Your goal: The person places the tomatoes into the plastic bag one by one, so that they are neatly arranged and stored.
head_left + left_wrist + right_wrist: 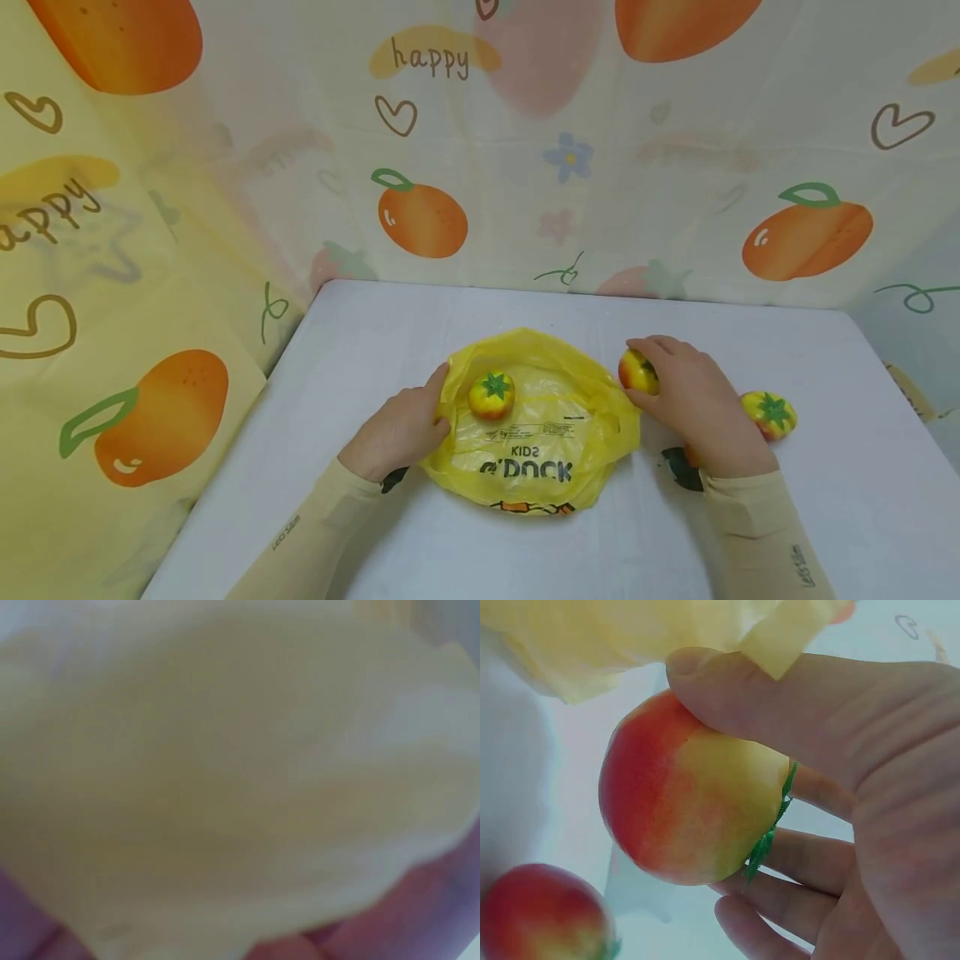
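So the head view gives the whole layout: a yellow bag [523,343] spread open on the white desk [465,567], with one red-and-yellow toy fruit [491,404] sitting inside its mouth, toward the left. The left hand [397,429] has the bag's left edge pinched between thumb and fingers. The right hand [686,392] is just beside the bag's right edge, clamped on another fruit, the held fruit [632,375], mostly covered from up there. The right wrist view sorts that out: thumb on one side, fingers on the other, green leafy top turned toward the palm, plus a bit of yellow plastic overlapping the thumb. It also catches a fruit at the lower left, cut off by the frame, and I can't tell which one it is from overhead. Back in the head view, a spare fruit [774,414] is on the desk right of the forearm, partly blocked by it, and an orange-red sliver [693,456] peeks out by the right wrist, too little showing to name. Left wrist view is basically a blurry sheet of pale yellow, with bits of fingers along the bottom corners, so the fruit inside doesn't show there.
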A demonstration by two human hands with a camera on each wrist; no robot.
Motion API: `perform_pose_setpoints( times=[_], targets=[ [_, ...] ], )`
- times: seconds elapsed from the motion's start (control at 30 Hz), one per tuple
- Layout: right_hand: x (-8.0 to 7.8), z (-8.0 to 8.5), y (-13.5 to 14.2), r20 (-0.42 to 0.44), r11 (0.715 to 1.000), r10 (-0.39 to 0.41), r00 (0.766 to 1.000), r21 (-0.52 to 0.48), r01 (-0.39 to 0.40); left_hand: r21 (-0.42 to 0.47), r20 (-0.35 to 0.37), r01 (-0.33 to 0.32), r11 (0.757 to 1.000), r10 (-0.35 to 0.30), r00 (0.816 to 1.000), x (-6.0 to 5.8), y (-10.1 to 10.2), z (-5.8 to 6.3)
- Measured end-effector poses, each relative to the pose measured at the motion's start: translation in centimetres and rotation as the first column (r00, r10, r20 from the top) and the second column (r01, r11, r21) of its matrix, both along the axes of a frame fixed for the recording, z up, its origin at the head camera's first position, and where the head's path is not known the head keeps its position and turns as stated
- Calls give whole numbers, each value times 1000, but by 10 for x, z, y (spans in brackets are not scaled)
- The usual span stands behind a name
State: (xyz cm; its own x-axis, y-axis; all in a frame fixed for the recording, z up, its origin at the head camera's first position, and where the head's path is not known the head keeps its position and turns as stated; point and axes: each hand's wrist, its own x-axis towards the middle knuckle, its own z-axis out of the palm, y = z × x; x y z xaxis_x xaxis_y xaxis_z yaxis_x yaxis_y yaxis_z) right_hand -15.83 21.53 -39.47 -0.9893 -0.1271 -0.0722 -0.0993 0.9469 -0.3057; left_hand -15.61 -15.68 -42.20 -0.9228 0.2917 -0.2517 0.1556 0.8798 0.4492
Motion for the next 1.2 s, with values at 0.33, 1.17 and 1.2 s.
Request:
perform_pose_setpoints(
  times=[0.33,1.17,1.2],
  targets=[
    [7,15,-2,-45,1000,11,999,-9,-12,0,2,-2,1000,2,1000,2,-4,2],
    [7,29,-95,-86,981,164,983,-91,-172,14,11,-3,1000,2,1000,1,-5,3],
    [7,29,-97,-78,981,163,984,-89,-170,15,16,-2,1000,2,1000,1,-4,3]
  ],
)
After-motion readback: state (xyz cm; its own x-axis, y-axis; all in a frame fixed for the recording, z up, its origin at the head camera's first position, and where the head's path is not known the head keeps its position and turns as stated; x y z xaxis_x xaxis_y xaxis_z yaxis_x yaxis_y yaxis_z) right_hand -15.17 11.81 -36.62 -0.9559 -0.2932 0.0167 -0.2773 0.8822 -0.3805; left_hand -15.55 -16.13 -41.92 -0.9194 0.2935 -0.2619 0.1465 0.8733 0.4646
